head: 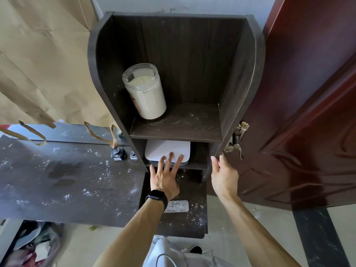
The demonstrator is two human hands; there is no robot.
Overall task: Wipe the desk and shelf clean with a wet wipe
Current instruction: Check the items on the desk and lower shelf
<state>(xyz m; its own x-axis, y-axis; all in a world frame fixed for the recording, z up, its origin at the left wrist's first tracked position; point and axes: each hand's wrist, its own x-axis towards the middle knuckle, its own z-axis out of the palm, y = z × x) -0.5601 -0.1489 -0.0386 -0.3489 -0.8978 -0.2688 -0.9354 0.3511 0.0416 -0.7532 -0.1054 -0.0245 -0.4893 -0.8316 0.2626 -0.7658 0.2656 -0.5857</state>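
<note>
A dark wooden shelf unit (237, 78) stands on the right end of a dark desk (57, 182) dusted with white powder. My left hand (165, 174), with a black wristband, lies flat with fingers spread, its fingertips on a white flat box (167, 148) in the lower shelf compartment. My right hand (221, 176) grips the front edge of the shelf's right side panel. A wet wipe pack (178, 206) lies on the desk section below my left wrist. A clear jar of white powder (145, 91) stands on the upper shelf board (185, 124), at its left.
Two small ink bottles (118, 153) stand on the desk beside the shelf. Brown paper (42, 60) hangs behind the desk. A red-brown door (308, 112) with a metal handle (238, 141) is close on the right. A bag of rubbish (34, 245) lies under the desk.
</note>
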